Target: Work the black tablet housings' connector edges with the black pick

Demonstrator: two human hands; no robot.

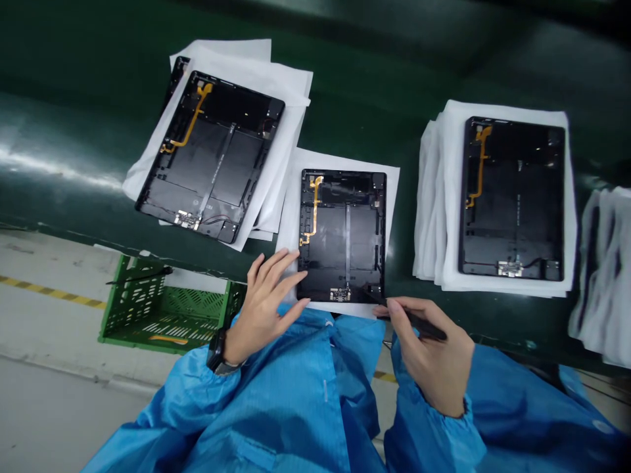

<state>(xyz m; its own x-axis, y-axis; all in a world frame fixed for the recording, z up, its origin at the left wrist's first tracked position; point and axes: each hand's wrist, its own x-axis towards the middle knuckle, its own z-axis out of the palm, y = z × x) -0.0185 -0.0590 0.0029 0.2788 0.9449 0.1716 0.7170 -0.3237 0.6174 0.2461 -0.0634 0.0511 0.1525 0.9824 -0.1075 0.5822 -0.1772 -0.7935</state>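
Observation:
A black tablet housing [342,236] lies flat on a white sheet [389,197], with a yellow flex cable [314,210] along its left side. My left hand [263,295] rests with fingers spread against the housing's left edge and lower left corner. My right hand [424,348] is shut on a slim black pry tool [424,323]. The tool's tip reaches the housing's lower right corner, where the tip itself is hard to make out.
Two more black tablet housings [210,157] [511,199] lie on white sheet stacks on the dark green conveyor belt [374,59]. A green plastic crate [167,309] holding a black tool stands on the floor at left, below the belt edge.

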